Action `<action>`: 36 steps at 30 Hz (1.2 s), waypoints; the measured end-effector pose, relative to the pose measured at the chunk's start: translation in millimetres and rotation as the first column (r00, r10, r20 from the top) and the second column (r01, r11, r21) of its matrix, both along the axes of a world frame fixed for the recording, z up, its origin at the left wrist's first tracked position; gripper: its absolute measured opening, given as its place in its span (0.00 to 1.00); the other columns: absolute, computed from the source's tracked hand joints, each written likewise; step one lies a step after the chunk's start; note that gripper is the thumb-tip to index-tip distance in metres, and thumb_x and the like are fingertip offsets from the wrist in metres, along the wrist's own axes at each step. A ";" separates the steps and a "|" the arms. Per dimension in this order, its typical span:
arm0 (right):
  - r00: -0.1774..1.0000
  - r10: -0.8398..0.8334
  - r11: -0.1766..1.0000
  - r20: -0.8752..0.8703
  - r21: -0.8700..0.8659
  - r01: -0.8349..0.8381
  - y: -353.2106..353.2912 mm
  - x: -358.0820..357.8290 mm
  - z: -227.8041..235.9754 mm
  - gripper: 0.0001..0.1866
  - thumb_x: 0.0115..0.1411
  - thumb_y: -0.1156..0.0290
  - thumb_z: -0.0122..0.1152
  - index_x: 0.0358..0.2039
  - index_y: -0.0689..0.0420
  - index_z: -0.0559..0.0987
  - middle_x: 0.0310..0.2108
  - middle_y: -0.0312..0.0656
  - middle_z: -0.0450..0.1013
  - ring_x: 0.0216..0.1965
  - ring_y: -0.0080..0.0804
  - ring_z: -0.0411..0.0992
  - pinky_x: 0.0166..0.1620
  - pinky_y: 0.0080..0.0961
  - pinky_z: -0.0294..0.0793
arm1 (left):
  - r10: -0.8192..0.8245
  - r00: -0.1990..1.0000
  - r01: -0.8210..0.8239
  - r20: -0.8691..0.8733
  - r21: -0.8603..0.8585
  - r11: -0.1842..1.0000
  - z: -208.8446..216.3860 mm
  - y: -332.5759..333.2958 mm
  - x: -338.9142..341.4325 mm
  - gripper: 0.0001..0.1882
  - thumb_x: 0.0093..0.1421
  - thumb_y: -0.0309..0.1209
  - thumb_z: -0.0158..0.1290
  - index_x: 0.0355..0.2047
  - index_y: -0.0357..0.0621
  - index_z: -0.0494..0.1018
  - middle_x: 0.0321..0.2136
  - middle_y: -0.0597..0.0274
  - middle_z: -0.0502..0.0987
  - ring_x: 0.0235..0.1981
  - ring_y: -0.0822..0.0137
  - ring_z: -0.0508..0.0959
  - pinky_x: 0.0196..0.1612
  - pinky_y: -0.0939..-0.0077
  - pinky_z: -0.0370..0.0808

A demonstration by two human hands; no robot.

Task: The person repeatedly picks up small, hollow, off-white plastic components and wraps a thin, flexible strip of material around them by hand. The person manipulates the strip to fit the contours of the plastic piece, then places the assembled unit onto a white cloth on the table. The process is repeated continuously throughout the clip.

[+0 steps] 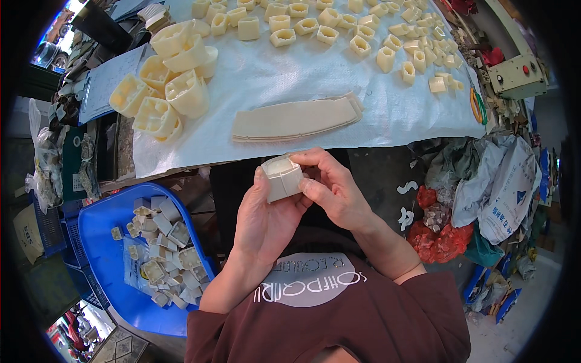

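Note:
My two hands hold a small cream box-shaped piece just off the table's near edge. Its side looks covered by a pale strip, and a vertical line runs down the face toward me. My left hand cups it from below and the left, thumb up along its side. The fingers of my right hand grip its right side and top rim. Beyond them on the table lies a neat stack of pale, slightly curved strips. The underside of the piece is hidden by my left palm.
A white sheet covers the table. Large yellowish hollow moulds are piled at its left, many small hollow ones across the back. A blue tub of cream pieces stands lower left. Orange-handled scissors lie right, above bags.

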State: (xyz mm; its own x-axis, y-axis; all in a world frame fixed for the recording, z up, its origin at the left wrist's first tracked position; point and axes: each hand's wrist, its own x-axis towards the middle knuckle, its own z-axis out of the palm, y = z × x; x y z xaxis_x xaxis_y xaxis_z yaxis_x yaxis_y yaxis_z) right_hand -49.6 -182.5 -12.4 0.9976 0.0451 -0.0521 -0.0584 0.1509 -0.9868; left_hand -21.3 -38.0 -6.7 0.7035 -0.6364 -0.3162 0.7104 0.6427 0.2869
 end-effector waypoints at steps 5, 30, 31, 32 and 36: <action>0.991 -0.108 0.987 -0.075 0.111 0.116 8.9 3.2 -3.3 0.14 0.57 0.74 0.52 0.45 0.62 0.68 0.35 0.39 0.65 0.31 0.17 0.64 0.34 0.17 0.68 | 0.012 0.999 -0.010 -0.047 0.033 0.999 1.8 -4.4 -4.6 0.23 0.63 0.47 0.42 0.51 0.44 0.60 0.49 0.60 0.65 0.52 0.64 0.65 0.55 0.62 0.63; 0.985 0.042 0.934 0.165 -0.357 0.020 -1.1 9.5 2.5 0.09 0.61 0.69 0.52 0.39 0.60 0.72 0.31 0.39 0.68 0.34 0.26 0.67 0.42 0.22 0.67 | -0.006 0.998 0.008 -0.067 0.027 1.000 1.6 4.6 -8.9 0.23 0.63 0.48 0.41 0.51 0.45 0.61 0.44 0.62 0.68 0.46 0.66 0.69 0.49 0.68 0.65; 0.980 0.044 0.930 0.195 -0.367 0.032 0.7 7.7 -1.6 0.09 0.57 0.72 0.54 0.38 0.60 0.73 0.31 0.41 0.67 0.35 0.26 0.67 0.42 0.21 0.67 | 0.021 0.995 -0.016 -0.093 0.058 0.998 3.8 3.5 -11.1 0.23 0.63 0.48 0.41 0.50 0.45 0.61 0.44 0.63 0.68 0.46 0.66 0.69 0.49 0.68 0.65; 0.988 0.032 0.915 0.148 -0.402 0.031 2.1 7.9 -4.4 0.08 0.58 0.72 0.54 0.37 0.60 0.73 0.31 0.41 0.67 0.35 0.26 0.67 0.41 0.21 0.67 | 0.015 0.994 -0.007 -0.106 0.077 0.997 3.6 3.7 -13.0 0.23 0.63 0.48 0.41 0.50 0.45 0.61 0.44 0.63 0.68 0.46 0.66 0.69 0.49 0.68 0.65; 0.998 -0.040 0.959 -0.054 -0.282 0.023 6.8 11.2 -15.0 0.09 0.61 0.69 0.50 0.32 0.62 0.72 0.31 0.41 0.70 0.33 0.26 0.69 0.39 0.20 0.68 | 0.003 0.991 0.011 -0.134 0.101 0.995 -7.1 10.8 -17.6 0.22 0.64 0.47 0.41 0.49 0.45 0.62 0.44 0.61 0.69 0.45 0.64 0.70 0.48 0.68 0.66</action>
